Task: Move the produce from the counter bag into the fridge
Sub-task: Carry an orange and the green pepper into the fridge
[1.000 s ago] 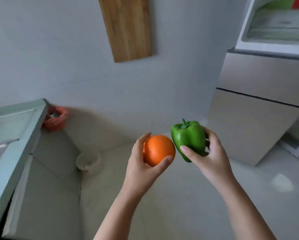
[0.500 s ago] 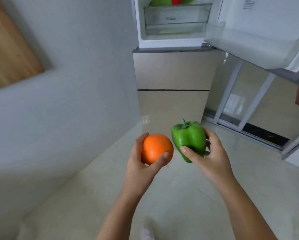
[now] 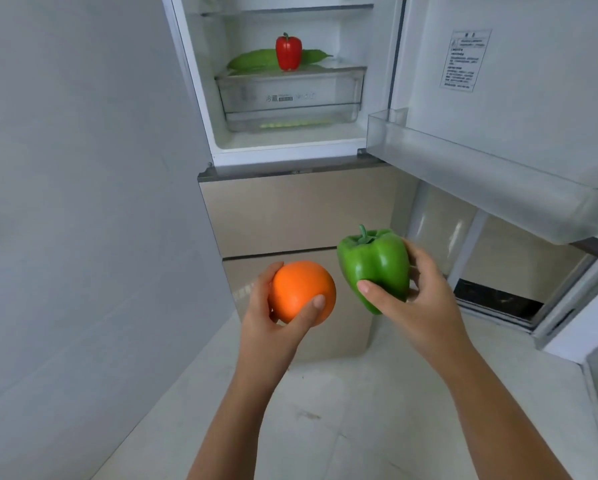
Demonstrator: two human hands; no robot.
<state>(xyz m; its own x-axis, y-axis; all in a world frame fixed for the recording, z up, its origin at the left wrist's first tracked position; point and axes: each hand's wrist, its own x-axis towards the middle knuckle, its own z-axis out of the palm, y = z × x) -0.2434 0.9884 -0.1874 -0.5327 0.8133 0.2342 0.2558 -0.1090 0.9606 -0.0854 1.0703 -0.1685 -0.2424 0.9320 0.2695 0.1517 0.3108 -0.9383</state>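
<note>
Your left hand grips one round orange fruit. Your right hand grips one glossy green bell pepper, the two just beside each other.

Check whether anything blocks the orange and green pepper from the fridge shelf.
Nothing visible does. The door is open; the orange in the left hand and green pepper in the right hand face the fridge. A red pepper and green vegetable sit on the shelf.
</note>
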